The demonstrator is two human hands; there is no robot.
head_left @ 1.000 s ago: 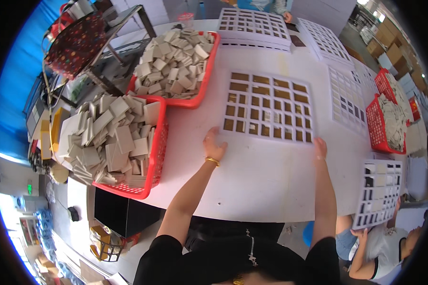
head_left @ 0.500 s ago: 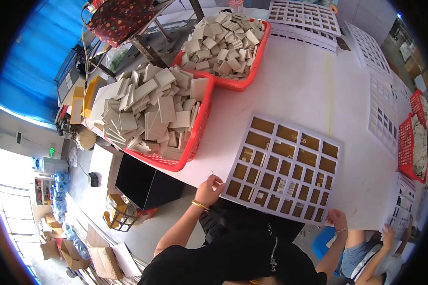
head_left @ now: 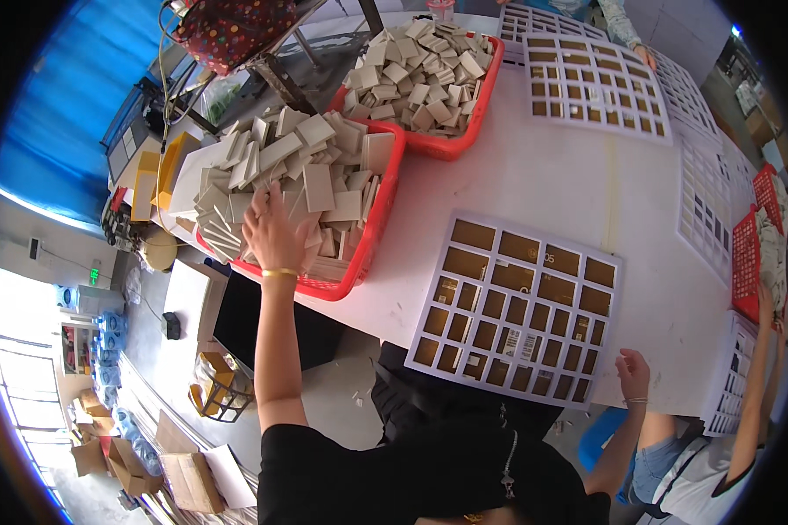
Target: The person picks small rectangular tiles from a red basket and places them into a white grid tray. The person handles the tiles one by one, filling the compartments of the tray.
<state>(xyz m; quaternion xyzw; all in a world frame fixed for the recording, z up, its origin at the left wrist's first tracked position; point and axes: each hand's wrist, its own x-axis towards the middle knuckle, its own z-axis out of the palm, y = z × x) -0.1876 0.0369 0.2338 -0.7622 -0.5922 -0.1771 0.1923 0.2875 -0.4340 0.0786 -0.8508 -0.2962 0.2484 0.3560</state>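
Observation:
My left hand reaches into the nearer red basket, its fingers spread over a heap of white rectangular tiles. No tile shows clearly in its grip. In front of me lies a white grid board with brown-backed openings of several sizes; its near edge sticks out past the table edge. My right hand hovers just off the board's right near corner, fingers loosely bent and nothing visible in them.
A second red basket of tiles stands behind the first. Across the white table, a co-worker's hand is at another grid board. Further boards line the right side. Another person's arms reach toward red baskets there.
My left hand has left the board's corner and moved up-left into the tile basket. My right hand has come off the board's edge. Across the table, a brown-backed board has come nearer.

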